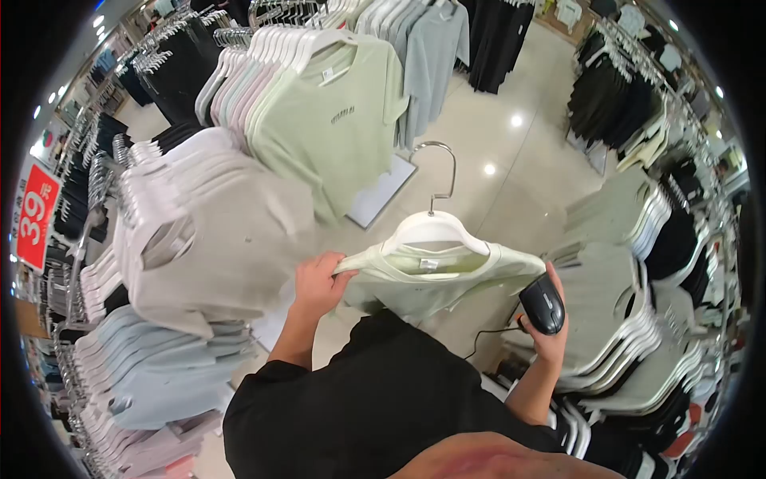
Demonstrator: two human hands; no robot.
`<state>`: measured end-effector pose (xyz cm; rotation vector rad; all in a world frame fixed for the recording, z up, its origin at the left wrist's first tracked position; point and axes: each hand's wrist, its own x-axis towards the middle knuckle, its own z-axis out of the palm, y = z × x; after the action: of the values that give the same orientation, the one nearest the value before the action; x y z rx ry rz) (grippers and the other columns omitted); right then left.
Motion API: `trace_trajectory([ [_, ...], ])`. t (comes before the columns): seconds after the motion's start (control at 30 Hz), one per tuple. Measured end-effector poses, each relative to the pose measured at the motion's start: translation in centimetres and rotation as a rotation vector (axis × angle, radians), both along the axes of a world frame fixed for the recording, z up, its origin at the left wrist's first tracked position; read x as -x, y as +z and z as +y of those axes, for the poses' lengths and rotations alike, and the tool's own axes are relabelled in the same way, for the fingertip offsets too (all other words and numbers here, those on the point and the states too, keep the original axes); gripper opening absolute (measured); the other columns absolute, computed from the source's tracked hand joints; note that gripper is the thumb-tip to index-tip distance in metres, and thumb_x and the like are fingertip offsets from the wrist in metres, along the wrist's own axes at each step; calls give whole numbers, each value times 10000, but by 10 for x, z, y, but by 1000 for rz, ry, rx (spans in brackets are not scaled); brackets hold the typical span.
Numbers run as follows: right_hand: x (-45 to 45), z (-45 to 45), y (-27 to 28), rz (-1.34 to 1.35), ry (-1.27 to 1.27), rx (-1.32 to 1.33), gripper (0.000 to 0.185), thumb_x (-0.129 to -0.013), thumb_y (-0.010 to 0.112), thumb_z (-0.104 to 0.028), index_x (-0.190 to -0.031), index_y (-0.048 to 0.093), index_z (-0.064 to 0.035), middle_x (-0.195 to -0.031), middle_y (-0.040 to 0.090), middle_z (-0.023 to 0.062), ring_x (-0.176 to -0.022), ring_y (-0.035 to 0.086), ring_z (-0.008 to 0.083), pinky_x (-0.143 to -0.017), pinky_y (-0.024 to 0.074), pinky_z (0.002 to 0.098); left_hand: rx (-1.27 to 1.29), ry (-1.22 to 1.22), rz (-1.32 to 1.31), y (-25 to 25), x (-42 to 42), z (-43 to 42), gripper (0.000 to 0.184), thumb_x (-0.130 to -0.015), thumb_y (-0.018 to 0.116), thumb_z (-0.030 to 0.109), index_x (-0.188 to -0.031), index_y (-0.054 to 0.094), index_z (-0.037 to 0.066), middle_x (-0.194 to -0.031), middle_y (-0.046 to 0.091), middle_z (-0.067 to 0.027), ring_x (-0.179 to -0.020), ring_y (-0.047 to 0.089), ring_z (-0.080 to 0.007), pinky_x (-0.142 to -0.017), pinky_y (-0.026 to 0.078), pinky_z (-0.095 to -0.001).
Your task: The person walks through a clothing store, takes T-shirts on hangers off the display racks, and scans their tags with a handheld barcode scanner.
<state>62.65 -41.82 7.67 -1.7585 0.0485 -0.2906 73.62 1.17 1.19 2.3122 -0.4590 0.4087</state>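
Note:
A pale green T-shirt [431,283] on a white hanger [433,227] with a tall metal hook is in front of me. My left hand [321,283] pinches the shirt at its left shoulder. In my right hand [552,335] is a glossy black oval handheld device [542,305], held against the shirt's right shoulder. A thin dark cord hangs near that hand, with its far end out of sight. The right fingers are partly hidden behind the device. What the hook hangs from, if anything, cannot be made out.
Racks of T-shirts stand close on the left, including beige shirts [231,239] and light blue ones [167,375]. More green shirts [335,120] hang ahead. On the right is another rack with grey-green shirts [590,295]. A red price sign [37,217] is at far left.

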Motion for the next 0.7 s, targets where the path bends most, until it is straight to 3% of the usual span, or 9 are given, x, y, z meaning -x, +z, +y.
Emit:
trace_trajectory([
  [0.17, -103, -19, 11, 54, -60, -9, 943, -735, 834, -104, -1557, 390, 26, -1487, 537, 110, -1233, 565, 175, -1074, 415, 308, 50, 6, -127, 0, -97, -15, 263, -829, 827, 249, -960, 689, 68, -787, 682, -106, -630, 626, -339, -563, 485, -409],
  [0.23, -137, -26, 2, 62, -126, -22, 734, -774, 783, -4, -1462, 526, 5, -1354, 608, 54, -1152, 574, 145, -1023, 432, 294, 35, 34, -104, 5, -123, -17, 265, -828, 829, 251, -962, 693, 67, -788, 685, -105, -630, 629, -336, -565, 487, -409],
  [0.27, -159, -25, -3, 0, -144, 10, 721, -777, 815, -15, -1442, 537, 5, -1279, 636, 47, -1113, 585, 142, -989, 448, 297, 63, 56, -81, 13, -135, -17, 272, -824, 833, 256, -959, 693, 66, -794, 685, -106, -636, 632, -334, -567, 486, -410],
  [0.37, -215, -16, 3, 98, -93, 49, 727, -780, 810, -6, -1451, 530, 2, -1212, 643, 33, -1077, 586, 125, -958, 449, 294, 69, 122, -83, 29, -162, -10, 276, -821, 836, 252, -961, 692, 63, -801, 682, -109, -647, 636, -334, -571, 485, -412],
  [0.5, -294, -28, -35, -23, 4, -21, 698, -817, 740, 4, -1476, 515, -24, -1152, 644, 19, -997, 579, 113, -897, 453, 296, 24, 274, -71, 32, -186, -3, 260, -820, 834, 218, -969, 691, 59, -798, 674, -112, -663, 643, -335, -578, 484, -410],
  [0.7, -440, -1, -23, -19, 219, -67, 467, -786, 731, 9, -1247, 669, -32, -1095, 666, 23, -943, 590, 122, -862, 465, 299, -85, 487, -228, 96, -223, 1, 262, -816, 833, 203, -971, 690, 47, -805, 676, -112, -659, 640, -328, -588, 488, -405],
])
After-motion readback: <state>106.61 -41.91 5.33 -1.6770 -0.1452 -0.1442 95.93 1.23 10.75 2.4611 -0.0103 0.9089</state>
